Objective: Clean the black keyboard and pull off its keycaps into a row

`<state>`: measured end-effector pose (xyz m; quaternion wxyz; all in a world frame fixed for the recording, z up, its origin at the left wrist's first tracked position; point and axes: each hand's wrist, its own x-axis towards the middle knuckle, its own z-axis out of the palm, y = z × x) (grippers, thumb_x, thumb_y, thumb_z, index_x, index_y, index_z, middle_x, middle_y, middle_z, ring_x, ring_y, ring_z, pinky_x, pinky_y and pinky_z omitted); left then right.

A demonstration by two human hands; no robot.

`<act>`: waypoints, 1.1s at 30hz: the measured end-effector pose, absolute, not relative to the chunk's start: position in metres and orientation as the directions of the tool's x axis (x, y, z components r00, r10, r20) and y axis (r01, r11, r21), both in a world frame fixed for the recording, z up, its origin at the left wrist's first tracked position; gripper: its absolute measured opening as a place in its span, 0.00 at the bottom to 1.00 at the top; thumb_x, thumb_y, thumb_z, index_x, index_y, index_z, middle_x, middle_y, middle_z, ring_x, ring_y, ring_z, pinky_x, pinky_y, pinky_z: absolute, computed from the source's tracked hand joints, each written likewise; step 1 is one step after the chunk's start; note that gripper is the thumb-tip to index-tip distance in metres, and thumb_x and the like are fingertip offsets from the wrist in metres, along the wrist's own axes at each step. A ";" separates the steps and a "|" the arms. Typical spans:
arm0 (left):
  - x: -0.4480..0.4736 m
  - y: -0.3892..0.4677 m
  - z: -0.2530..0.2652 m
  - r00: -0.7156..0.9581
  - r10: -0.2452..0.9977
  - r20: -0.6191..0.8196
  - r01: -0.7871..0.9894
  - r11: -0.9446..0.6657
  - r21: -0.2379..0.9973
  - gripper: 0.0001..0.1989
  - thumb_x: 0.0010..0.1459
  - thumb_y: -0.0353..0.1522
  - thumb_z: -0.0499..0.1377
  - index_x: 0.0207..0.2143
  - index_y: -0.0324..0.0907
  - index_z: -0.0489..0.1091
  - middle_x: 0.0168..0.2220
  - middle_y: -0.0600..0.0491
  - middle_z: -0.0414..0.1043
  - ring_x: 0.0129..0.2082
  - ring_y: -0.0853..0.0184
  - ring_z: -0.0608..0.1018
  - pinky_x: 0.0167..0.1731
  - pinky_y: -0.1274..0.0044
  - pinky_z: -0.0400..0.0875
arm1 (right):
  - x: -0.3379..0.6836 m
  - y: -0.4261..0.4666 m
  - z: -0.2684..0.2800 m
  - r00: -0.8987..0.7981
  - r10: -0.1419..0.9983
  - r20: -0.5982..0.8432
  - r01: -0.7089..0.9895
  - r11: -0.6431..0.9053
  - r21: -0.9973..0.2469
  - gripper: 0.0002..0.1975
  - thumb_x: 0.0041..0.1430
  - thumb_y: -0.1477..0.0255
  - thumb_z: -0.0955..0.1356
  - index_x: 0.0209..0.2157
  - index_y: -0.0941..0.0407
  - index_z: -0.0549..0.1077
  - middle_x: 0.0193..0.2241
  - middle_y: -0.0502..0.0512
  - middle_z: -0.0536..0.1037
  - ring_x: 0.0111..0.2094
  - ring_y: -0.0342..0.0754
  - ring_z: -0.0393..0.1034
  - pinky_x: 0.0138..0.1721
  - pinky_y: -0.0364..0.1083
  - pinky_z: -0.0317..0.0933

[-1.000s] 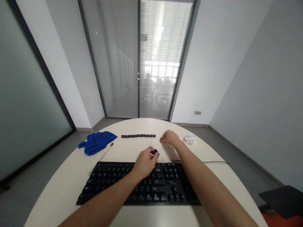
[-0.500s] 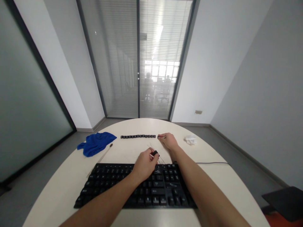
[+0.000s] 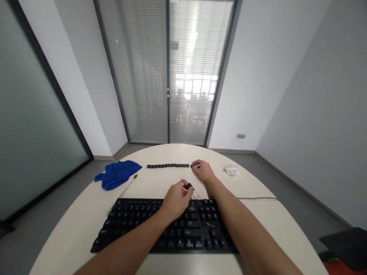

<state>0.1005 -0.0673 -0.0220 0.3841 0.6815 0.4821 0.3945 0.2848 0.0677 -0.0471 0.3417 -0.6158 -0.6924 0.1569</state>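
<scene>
My left hand (image 3: 175, 196) hovers over the back edge of the black keyboard (image 3: 187, 232). Its fingers are closed around a wire keycap puller (image 3: 189, 186) with a black body and thin wire ends; a short white piece also shows by the fingers. Farther back on the table, my right hand (image 3: 204, 170) pinches a small black keycap (image 3: 192, 166) at the table surface. That keycap lies at the right end of a straight row of keycaps (image 3: 168, 165), a small gap apart from it. Part of the keyboard is hidden under both forearms.
A crumpled blue cloth (image 3: 119, 174) lies on the left of the round table (image 3: 69, 225), beside a thin brush (image 3: 128, 186). Crumpled white tissue (image 3: 231, 170) sits to the right. A cable (image 3: 258, 198) runs off the right edge. A dark chair part (image 3: 344, 244) stands at lower right.
My right fingertips have loosened and shifted slightly, so more of the keycap at the row's right end shows. My left hand keeps its hold on the keycap puller. The view has moved slightly.
</scene>
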 end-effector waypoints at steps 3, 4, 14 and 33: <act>0.101 -0.069 -0.020 0.229 0.959 0.165 0.350 -0.239 0.906 0.08 0.61 0.37 0.56 0.33 0.42 0.69 0.25 0.53 0.76 0.26 0.64 0.80 0.28 0.77 0.69 | 0.284 0.067 -0.047 -0.016 0.960 0.280 0.741 0.200 -0.641 0.09 0.54 0.74 0.71 0.39 0.56 0.79 0.33 0.53 0.83 0.31 0.45 0.75 0.36 0.42 0.64; 0.101 -0.069 -0.019 0.229 0.960 0.162 0.345 -0.236 0.908 0.08 0.61 0.37 0.56 0.33 0.42 0.68 0.25 0.53 0.76 0.26 0.64 0.80 0.28 0.77 0.69 | 0.284 0.067 -0.047 -0.018 0.959 0.282 0.741 0.202 -0.641 0.08 0.55 0.73 0.71 0.39 0.56 0.78 0.33 0.52 0.83 0.31 0.45 0.75 0.36 0.42 0.64; 0.100 -0.070 -0.018 0.235 0.958 0.162 0.332 -0.236 0.913 0.08 0.61 0.37 0.56 0.33 0.42 0.68 0.24 0.53 0.76 0.26 0.64 0.80 0.28 0.77 0.69 | 0.281 0.067 -0.044 -0.023 0.962 0.271 0.748 0.197 -0.634 0.08 0.57 0.72 0.71 0.39 0.55 0.78 0.35 0.52 0.82 0.33 0.45 0.75 0.38 0.42 0.64; 0.102 -0.070 -0.021 0.329 0.931 0.157 0.128 -0.209 0.969 0.12 0.60 0.40 0.59 0.37 0.39 0.72 0.36 0.47 0.79 0.33 0.62 0.83 0.32 0.76 0.75 | 0.287 0.056 -0.040 0.061 0.964 0.259 0.814 0.102 -0.572 0.13 0.61 0.69 0.68 0.46 0.58 0.76 0.40 0.57 0.82 0.40 0.48 0.76 0.43 0.44 0.64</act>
